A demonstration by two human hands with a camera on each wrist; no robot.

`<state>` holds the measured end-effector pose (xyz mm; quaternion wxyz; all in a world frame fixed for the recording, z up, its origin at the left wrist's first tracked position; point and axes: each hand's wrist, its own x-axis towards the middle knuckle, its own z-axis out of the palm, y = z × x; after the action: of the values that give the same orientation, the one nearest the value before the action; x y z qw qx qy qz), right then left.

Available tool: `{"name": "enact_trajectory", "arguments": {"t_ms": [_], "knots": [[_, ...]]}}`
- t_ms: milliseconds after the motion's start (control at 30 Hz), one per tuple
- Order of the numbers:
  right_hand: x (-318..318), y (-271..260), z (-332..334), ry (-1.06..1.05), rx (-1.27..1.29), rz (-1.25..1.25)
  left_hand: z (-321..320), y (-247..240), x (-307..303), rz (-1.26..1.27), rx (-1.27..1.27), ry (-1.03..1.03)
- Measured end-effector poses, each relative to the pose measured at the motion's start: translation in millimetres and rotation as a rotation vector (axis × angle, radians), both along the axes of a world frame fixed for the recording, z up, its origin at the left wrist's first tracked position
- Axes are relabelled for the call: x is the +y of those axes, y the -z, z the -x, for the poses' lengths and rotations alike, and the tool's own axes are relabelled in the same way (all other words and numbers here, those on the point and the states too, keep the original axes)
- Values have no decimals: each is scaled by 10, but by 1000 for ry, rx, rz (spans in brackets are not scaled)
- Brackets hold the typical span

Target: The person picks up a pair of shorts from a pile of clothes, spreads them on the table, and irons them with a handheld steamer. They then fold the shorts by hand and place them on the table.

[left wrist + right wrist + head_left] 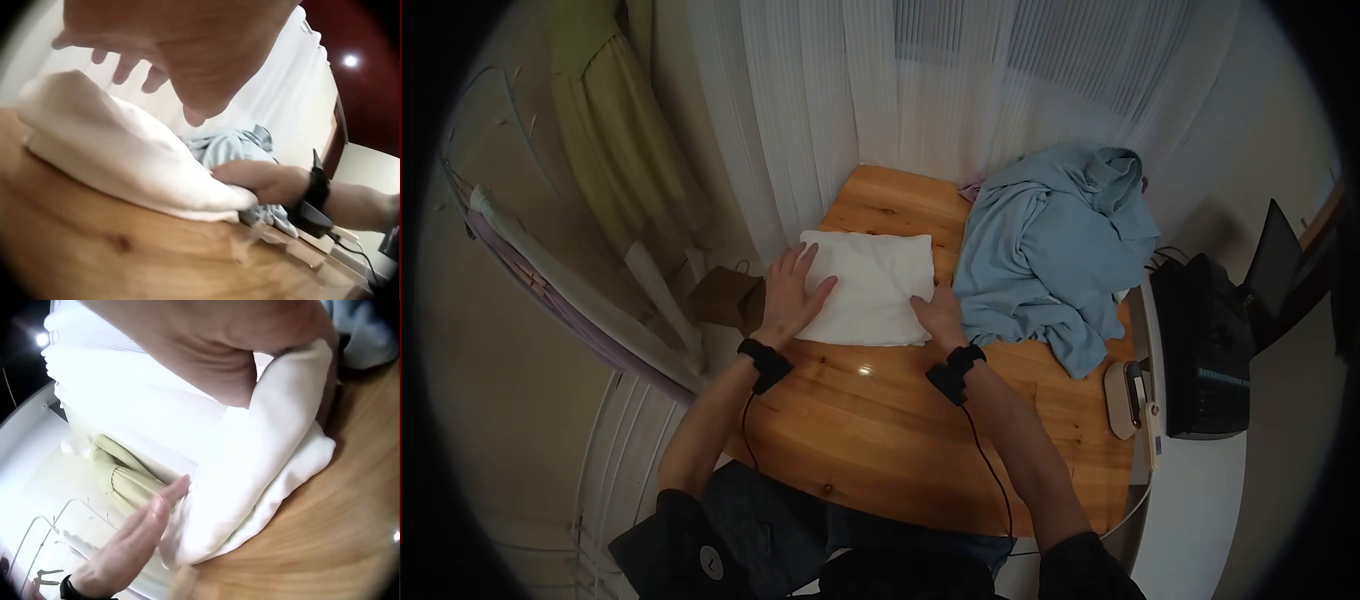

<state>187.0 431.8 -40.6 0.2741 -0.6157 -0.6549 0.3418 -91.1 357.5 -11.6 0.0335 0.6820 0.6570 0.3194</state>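
A folded white cloth (865,290) lies in a thick, roughly square bundle on the wooden table (850,390). Over its left part, the left hand (788,298) is spread with straight fingers; in the left wrist view this hand (181,50) shows above the cloth (125,150). At the cloth's right edge the right hand (940,315) has its thumb on top and its fingers round the side. The right wrist view shows the right hand (250,337) gripping the edge of the layered cloth (250,469), its fingertips hidden behind it.
A crumpled light blue garment (1050,240) lies on the table's right side. Beyond it stand a black bag (1205,350) and a small rounded case (1122,400). A brown box (728,297) is left of the table, near a drying rack (615,440). Curtains (830,100) hang behind.
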Motion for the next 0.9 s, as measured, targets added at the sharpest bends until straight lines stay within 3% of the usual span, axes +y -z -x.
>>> {"name": "enact_trajectory", "arguments": {"t_ms": [33, 100, 200, 333, 633, 800, 833, 900], "knots": [[2, 4, -6, 2, 1, 7, -154, -94, -177, 7, 1, 2], [-61, -90, -46, -8, 54, 61, -578, -248, -523, 444, 338, 6], [-260, -303, -98, -118, -44, 87, -558, 128, -418, 514, 413, 105], [-13, -270, -15, -85, -55, -36, -428, 113, 118, 507, 471, 179], [1252, -93, 138, 147, 3, -106, -321, 152, 1701, 512, 551, 191], [1702, 94, 111, 129, 216, -262, -267, 156, 2180, 427, 592, 194], [1729, 121, 84, 138, 207, -260, -273, 199, 2214, 390, 588, 186], [1579, -17, 39, 105, -42, -502, -347, 242, 2147, 314, 588, 141]]}}
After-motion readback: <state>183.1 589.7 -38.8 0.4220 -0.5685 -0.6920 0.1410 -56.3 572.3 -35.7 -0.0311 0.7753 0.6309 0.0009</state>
